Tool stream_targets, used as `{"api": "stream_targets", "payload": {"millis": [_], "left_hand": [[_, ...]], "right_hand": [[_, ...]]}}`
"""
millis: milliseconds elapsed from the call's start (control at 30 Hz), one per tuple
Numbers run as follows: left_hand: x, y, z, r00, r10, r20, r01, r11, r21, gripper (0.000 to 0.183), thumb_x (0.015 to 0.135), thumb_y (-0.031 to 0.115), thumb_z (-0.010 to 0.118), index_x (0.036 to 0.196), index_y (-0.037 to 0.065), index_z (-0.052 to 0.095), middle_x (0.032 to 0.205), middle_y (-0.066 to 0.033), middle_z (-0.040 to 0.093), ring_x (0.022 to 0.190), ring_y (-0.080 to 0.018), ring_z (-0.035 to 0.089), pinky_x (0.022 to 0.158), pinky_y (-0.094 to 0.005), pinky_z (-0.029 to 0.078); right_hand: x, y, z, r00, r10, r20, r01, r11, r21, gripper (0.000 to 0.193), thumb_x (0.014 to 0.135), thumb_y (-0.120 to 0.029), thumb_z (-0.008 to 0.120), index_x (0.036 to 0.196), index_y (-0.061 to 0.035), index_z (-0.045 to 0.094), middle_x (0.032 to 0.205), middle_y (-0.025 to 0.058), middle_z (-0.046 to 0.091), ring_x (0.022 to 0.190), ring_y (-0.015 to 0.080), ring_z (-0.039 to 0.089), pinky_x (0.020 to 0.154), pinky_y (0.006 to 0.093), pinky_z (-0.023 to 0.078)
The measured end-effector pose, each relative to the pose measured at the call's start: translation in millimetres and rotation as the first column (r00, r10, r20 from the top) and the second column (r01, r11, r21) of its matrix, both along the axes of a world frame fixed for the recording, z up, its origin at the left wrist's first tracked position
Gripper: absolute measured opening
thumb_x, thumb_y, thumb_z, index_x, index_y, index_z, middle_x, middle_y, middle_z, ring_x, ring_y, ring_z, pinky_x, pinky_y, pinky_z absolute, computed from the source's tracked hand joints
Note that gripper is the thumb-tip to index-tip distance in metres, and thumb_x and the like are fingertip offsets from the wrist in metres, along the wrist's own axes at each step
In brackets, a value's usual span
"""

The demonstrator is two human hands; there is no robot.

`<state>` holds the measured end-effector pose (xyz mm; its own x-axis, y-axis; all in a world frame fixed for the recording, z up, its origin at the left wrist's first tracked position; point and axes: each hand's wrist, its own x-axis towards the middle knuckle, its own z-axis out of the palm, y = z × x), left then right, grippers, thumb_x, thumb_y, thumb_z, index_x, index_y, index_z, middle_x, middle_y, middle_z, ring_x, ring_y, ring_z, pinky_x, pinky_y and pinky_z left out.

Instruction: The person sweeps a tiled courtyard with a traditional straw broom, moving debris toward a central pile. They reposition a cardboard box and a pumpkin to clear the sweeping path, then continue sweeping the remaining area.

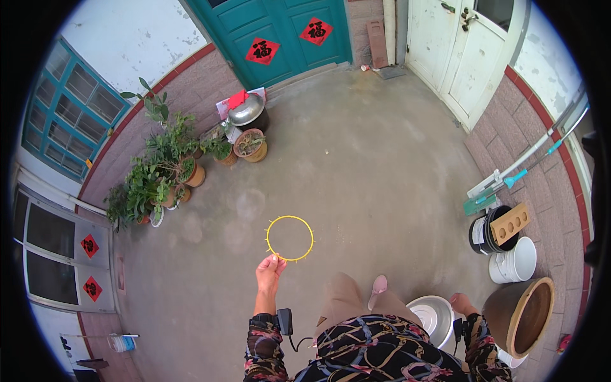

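Note:
My left hand (272, 270) is held out in front of me, thumb and fingers pinched on the near edge of a thin yellow ring (313, 240). Short pegs stick out around the ring's rim, and concrete floor shows through its middle. My right hand (463, 304) hangs low at my right side, beside a round, shiny metal basin (421, 307). Its fingers look curled, but they are too small and partly hidden to show whether they grip anything.
Potted plants (168, 159) and a metal-lidded pot (247, 111) line the left wall. On the right stand a black bucket (478, 237), a white bucket (514, 261), a large brown crock (519, 315) and long-handled tools (519, 170). Teal doors (280, 70) and white doors (439, 57) are ahead.

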<state>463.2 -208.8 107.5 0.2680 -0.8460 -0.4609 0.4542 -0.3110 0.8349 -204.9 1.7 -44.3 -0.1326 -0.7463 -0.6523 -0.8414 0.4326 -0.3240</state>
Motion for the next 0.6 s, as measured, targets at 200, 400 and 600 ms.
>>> {"api": "stream_targets", "payload": {"millis": [200,400,600], "left_hand": [[21.6,-136.4,-17.9,0.995,0.089,0.048,-0.092,0.994,0.065,0.013,0.089,0.010,0.056,0.095,0.000,0.061,0.083,-0.0058,0.062,0.074,-0.0137,0.061,0.070,-0.0269,0.055],[95.2,-297.5,-36.3,0.989,0.142,0.043,-0.145,0.987,0.065,0.011,0.088,0.010,0.057,0.093,0.001,0.061,0.084,-0.0058,0.062,0.073,-0.0136,0.061,0.068,-0.0267,0.055],[168.9,-450.1,-45.5,0.980,0.199,0.021,-0.199,0.978,0.054,0.011,0.089,0.010,0.056,0.094,0.001,0.060,0.082,-0.0054,0.062,0.073,-0.0141,0.061,0.068,-0.0268,0.055]], "right_hand": [[12.3,-216.9,-17.2,0.998,0.001,0.055,0.013,0.967,-0.254,0.009,0.070,-0.003,0.058,0.078,-0.0047,0.061,0.065,0.0111,0.063,0.058,0.0217,0.064,0.055,0.0341,0.049],[84.4,-363.7,8.9,1.000,-0.012,-0.001,0.012,1.000,-0.005,0.012,0.070,-0.002,0.057,0.081,-0.0043,0.061,0.066,0.0098,0.063,0.060,0.0210,0.064,0.056,0.0309,0.051],[160.5,-504.8,37.7,0.940,-0.195,0.279,0.124,0.960,0.251,0.016,0.073,-0.001,0.058,0.089,-0.0017,0.061,0.068,0.0103,0.064,0.059,0.0189,0.065,0.054,0.0301,0.052]]}}
